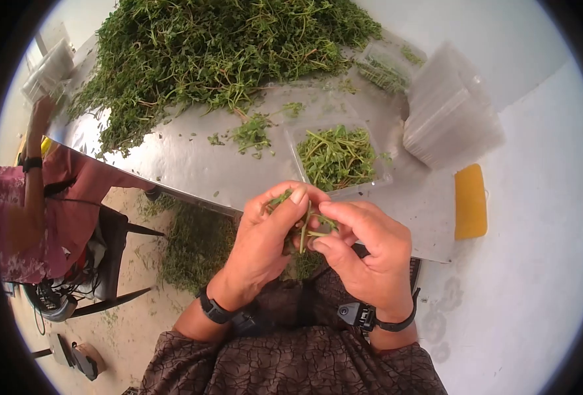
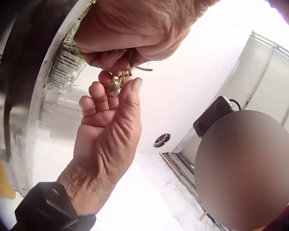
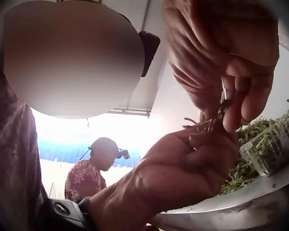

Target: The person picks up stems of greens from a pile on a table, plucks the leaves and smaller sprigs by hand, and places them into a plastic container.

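Both hands meet above the table's front edge, over my lap. The left hand [image 1: 262, 240] grips a small bunch of leafy green sprigs [image 1: 303, 232], its thumb laid across the top. From the right, thumb and forefinger of the right hand [image 1: 376, 253] pinch a sprig at the side of that bunch. In the left wrist view, sprig ends [image 2: 126, 76] show between the two hands, and the right hand's other fingers [image 2: 100, 98] are loosely bent. Just beyond the hands, a clear plastic tray [image 1: 385, 178] holds cut greens [image 1: 337, 157].
A large heap of greens [image 1: 219, 52] covers the back of the metal table [image 1: 193, 161]. Stacked clear containers [image 1: 453, 108] and a yellow board [image 1: 470, 201] are at the right. Another filled tray [image 1: 382, 71] sits behind. A second person [image 1: 31, 217] is at the left; greens lie on the floor [image 1: 196, 247].
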The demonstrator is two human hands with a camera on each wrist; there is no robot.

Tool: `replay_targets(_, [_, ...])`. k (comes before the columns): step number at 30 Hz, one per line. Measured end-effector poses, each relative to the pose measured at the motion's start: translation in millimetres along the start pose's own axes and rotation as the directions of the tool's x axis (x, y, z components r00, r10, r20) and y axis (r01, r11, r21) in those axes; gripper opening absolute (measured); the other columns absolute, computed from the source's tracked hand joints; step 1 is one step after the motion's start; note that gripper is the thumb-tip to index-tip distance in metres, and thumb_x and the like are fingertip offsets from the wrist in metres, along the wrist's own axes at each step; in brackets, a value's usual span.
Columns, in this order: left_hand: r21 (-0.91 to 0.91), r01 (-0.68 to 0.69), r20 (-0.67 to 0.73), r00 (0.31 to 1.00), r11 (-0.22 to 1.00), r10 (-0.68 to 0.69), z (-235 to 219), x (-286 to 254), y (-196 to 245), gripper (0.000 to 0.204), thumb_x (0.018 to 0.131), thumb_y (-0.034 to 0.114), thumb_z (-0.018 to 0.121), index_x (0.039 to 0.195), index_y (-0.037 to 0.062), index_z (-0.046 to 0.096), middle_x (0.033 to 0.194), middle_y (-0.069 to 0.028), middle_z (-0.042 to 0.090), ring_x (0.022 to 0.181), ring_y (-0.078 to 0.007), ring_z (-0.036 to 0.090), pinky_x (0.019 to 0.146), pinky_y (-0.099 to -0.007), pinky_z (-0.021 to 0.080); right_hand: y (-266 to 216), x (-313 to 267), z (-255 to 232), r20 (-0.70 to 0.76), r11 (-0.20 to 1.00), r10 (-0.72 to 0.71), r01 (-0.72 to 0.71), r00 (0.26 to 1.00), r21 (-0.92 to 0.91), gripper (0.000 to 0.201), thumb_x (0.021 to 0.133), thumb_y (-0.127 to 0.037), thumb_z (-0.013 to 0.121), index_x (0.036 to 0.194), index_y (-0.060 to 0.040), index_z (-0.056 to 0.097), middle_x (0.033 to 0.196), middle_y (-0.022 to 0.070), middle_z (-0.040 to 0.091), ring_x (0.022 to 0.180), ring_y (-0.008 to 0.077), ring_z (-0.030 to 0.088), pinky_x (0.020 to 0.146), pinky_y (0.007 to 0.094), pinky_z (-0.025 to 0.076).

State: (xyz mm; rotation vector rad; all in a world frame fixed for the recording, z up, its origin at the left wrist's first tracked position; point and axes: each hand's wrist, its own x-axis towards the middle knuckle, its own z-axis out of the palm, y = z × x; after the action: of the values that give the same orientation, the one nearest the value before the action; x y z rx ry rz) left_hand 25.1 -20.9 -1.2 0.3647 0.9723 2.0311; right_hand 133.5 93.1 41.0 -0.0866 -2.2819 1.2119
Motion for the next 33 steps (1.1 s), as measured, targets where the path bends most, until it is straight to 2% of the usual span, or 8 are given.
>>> replay_targets(2, [-0.027, 0.014, 0.055, 0.998, 1.000, -0.012, 1.7, 0.1, -0.7, 0.030, 0.102, 0.027, 0.053, 0.108, -0.0004, 0.063, 0.083, -0.0033, 0.061, 0.062, -0.0053, 0.051, 0.056, -0.0196, 0.042, 6.3, -0.8, 4.0, -0.063, 0.985, -0.099, 0.088, 0.993, -0.150, 0.025, 0.082, 0.000, 0.073, 0.106, -0.0022, 0.067, 0.087, 0.0097, 0.068, 0.064, 0.0157, 0.065, 0.056, 0.0281, 0.051])
replay_targets(3, [-0.026, 0.015, 0.053, 0.999, 1.000, -0.013, 1.6, -0.2, -0.3, 0.030, 0.102, 0.027, 0.053, 0.108, -0.0004, 0.063, 0.083, -0.0033, 0.061, 0.062, -0.0053, 0.051, 0.056, -0.0196, 0.042, 6.5, -1.2, 3.8, -0.062, 0.985, -0.097, 0.087, 0.993, -0.148, 0.025, 0.082, 0.000, 0.073, 0.106, -0.0022, 0.067, 0.087, 0.0097, 0.068, 0.064, 0.0157, 0.065, 0.056, 0.0281, 0.051])
replay_targets(6, [-0.090, 0.051, 0.046, 0.998, 0.995, -0.047, -1.6, -2.1, 1.3, 0.031, 0.102, 0.027, 0.052, 0.109, -0.0010, 0.062, 0.089, -0.0048, 0.062, 0.062, -0.0065, 0.051, 0.057, -0.0209, 0.043, 5.8, -3.8, 3.1, -0.101, 0.993, -0.047, 0.036, 0.994, -0.108, 0.016, 0.082, 0.002, 0.072, 0.097, -0.0013, 0.067, 0.081, 0.0086, 0.067, 0.063, 0.0143, 0.062, 0.054, 0.0280, 0.049])
replay_targets(8, [-0.098, 0.065, 0.123, 0.991, 0.993, -0.052, -4.7, -1.7, 1.5, 0.030, 0.102, 0.026, 0.053, 0.111, -0.0015, 0.062, 0.093, -0.0060, 0.062, 0.062, -0.0077, 0.051, 0.058, -0.0222, 0.043, 3.3, -5.7, 2.0, -0.148, 0.997, 0.068, -0.072, 0.987, -0.022, 0.013, 0.083, 0.003, 0.071, 0.094, -0.0005, 0.067, 0.081, 0.0082, 0.067, 0.062, 0.0125, 0.059, 0.055, 0.0256, 0.047])
replay_targets(11, [-0.032, 0.059, 0.026, 0.998, 0.998, -0.058, 4.8, -4.2, 4.4, 0.031, 0.099, 0.026, 0.055, 0.107, -0.0029, 0.063, 0.088, -0.0062, 0.063, 0.058, -0.0076, 0.049, 0.052, -0.0201, 0.040, 1.4, -7.9, -1.0, -0.151, 0.987, 0.159, -0.156, 0.976, 0.033, 0.011, 0.083, 0.004, 0.070, 0.093, 0.0001, 0.066, 0.080, 0.0068, 0.066, 0.062, 0.0103, 0.057, 0.056, 0.0235, 0.046])
replay_targets(20, [0.068, 0.054, 0.109, 0.992, 0.996, -0.061, -4.6, -7.7, 4.4, 0.021, 0.100, 0.017, 0.056, 0.110, -0.0017, 0.062, 0.080, -0.0026, 0.061, 0.063, -0.0078, 0.053, 0.058, -0.0237, 0.045, -3.3, -10.7, -9.7, -0.166, 0.946, 0.303, -0.276, 0.938, 0.170, 0.005, 0.088, 0.001, 0.067, 0.093, 0.0024, 0.066, 0.079, 0.0036, 0.065, 0.061, 0.0070, 0.058, 0.055, 0.0221, 0.047])
replay_targets(30, [0.052, 0.001, 0.108, 0.994, 0.999, -0.007, -1.8, -5.1, 8.6, 0.020, 0.100, 0.014, 0.056, 0.112, -0.0010, 0.062, 0.083, -0.0058, 0.065, 0.061, -0.0064, 0.050, 0.056, -0.0219, 0.043, -6.3, -6.3, -18.0, -0.251, 0.914, 0.353, -0.274, 0.902, 0.301, 0.009, 0.090, 0.000, 0.062, 0.097, 0.0063, 0.063, 0.073, 0.0067, 0.065, 0.057, 0.0085, 0.058, 0.055, 0.0206, 0.046])
replay_targets(33, [0.021, -0.032, 0.047, 0.998, 0.999, 0.031, -4.0, -4.0, 8.9, 0.019, 0.101, 0.013, 0.055, 0.113, 0.0000, 0.062, 0.084, -0.0050, 0.065, 0.060, -0.0056, 0.049, 0.053, -0.0203, 0.039, -0.7, -5.7, -22.7, -0.276, 0.929, 0.309, -0.227, 0.910, 0.292, 0.009, 0.092, -0.003, 0.064, 0.098, 0.0040, 0.065, 0.074, 0.0033, 0.065, 0.061, 0.0057, 0.060, 0.055, 0.0198, 0.050])
